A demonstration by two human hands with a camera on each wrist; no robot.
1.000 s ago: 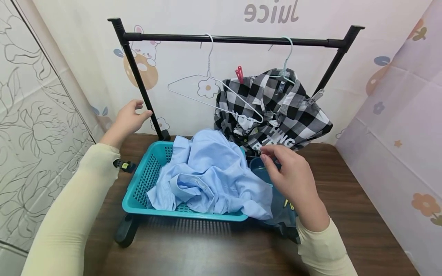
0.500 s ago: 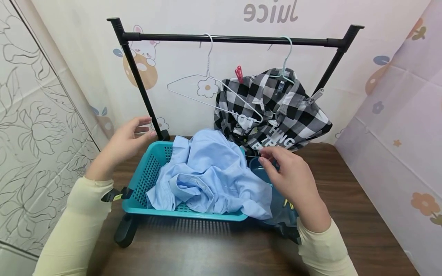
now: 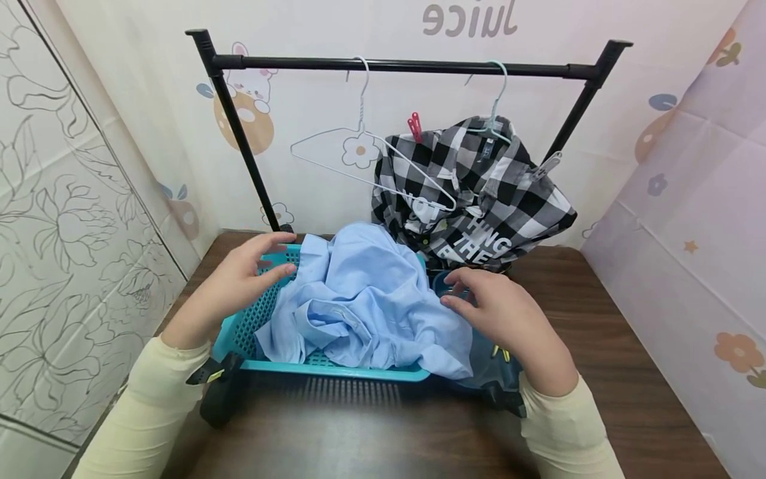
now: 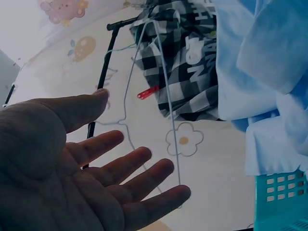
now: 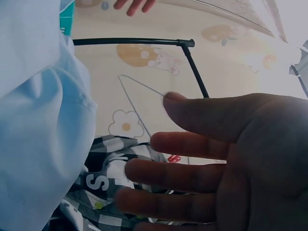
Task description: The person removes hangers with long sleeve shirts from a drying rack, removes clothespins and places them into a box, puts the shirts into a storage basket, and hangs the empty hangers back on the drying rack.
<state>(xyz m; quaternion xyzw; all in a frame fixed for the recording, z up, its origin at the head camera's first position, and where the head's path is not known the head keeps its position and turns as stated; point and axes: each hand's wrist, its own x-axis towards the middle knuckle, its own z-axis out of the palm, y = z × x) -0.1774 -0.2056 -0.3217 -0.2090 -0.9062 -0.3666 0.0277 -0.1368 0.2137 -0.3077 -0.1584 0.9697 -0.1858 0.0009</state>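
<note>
A light blue shirt [image 3: 371, 299] lies heaped in a teal plastic basket [image 3: 335, 369], one end draping over the right rim. My left hand [image 3: 239, 279] hovers over the basket's left side with its fingers spread, holding nothing; the left wrist view shows the bare palm [image 4: 91, 178]. To the right of the shirt, my right hand [image 3: 503, 313] is held above a dark blue container [image 3: 479, 362], fingers relaxed and apart. In the right wrist view nothing lies between its thumb and fingers [image 5: 178, 173]. The shirt [image 5: 38, 134] appears beside that hand, not gripped.
A black rack [image 3: 407, 65] stands behind the basket. From its bar hang a bare white wire hanger [image 3: 371, 179] and a black-and-white checked shirt [image 3: 479, 179] on a green hanger. A red clothespin [image 3: 415, 126] and a grey one [image 3: 547, 166] grip the checked shirt.
My left hand has come down and right, from beside the rack's left post to over the basket's left side. My right hand has lowered slightly. The shirt in the basket has not moved.
</note>
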